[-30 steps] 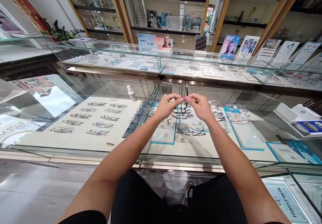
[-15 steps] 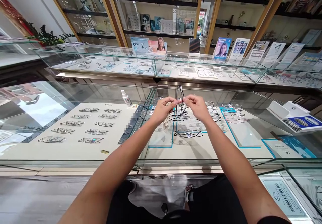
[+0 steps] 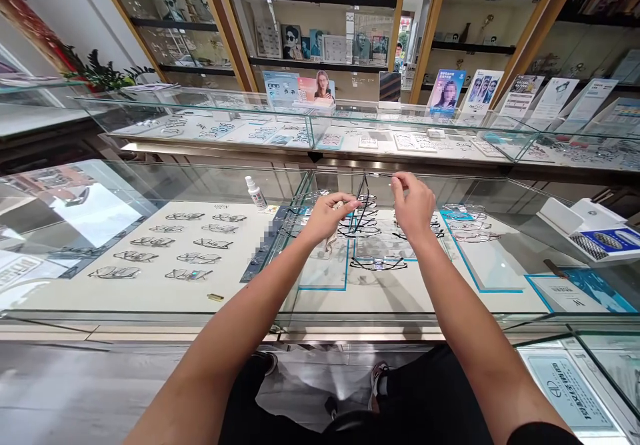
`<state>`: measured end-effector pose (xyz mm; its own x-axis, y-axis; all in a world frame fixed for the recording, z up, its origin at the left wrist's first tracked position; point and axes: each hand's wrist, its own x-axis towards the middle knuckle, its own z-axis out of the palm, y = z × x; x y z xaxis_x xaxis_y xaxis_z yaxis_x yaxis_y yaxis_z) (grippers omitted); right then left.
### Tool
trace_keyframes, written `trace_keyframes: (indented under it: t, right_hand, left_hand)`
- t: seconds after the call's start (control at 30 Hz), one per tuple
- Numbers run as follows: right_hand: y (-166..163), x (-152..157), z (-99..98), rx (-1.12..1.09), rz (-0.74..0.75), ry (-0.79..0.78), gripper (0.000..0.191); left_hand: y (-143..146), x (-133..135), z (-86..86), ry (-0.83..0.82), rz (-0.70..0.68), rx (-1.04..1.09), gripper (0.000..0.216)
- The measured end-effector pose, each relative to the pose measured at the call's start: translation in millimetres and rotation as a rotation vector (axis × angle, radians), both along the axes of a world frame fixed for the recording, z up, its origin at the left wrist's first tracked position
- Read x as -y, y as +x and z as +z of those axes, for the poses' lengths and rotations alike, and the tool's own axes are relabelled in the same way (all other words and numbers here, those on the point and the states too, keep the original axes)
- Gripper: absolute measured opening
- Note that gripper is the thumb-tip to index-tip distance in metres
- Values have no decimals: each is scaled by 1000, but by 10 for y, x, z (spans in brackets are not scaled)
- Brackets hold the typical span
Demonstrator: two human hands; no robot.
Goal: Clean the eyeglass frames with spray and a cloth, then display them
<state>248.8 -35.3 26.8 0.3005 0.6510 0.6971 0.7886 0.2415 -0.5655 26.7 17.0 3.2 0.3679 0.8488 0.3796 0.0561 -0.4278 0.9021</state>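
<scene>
A pair of thin black-framed glasses [image 3: 365, 198] is held up above the glass display counter [image 3: 150, 191]. My left hand [image 3: 330, 216] pinches the frame at its lower left and also holds a pale cloth [image 3: 331, 235] that hangs below the fingers. My right hand [image 3: 414, 205] is raised to the right of the frame, its fingers pinched on one temple arm [image 3: 383, 174] that is swung out to the right. Under the glass, rows of other glasses [image 3: 373, 228] lie on white trays.
A small white spray bottle [image 3: 256, 193] stands on the counter to the left of my hands. At the right lie a white box and a blue case [image 3: 597, 231]. A second glass counter [image 3: 310, 121] with brochures runs behind; shelves line the back wall.
My right hand has moved up and to the right, drawing the temple arm out from the frame. My left hand has stayed in place on the frame.
</scene>
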Motion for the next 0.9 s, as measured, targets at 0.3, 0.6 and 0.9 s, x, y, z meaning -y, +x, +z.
trace_keyframes:
  t: [0.3, 0.6, 0.9]
  right_hand:
    - [-170, -4, -96, 69, 130, 77, 74]
    - [-168, -52, -149, 75, 183, 105, 70]
    - [-174, -91, -206, 56, 191, 152, 50]
  left_hand:
    - [60, 27, -25, -6, 76, 66, 52]
    - [54, 30, -46, 19, 66, 65, 48]
    - [76, 27, -85, 52, 76, 66, 43]
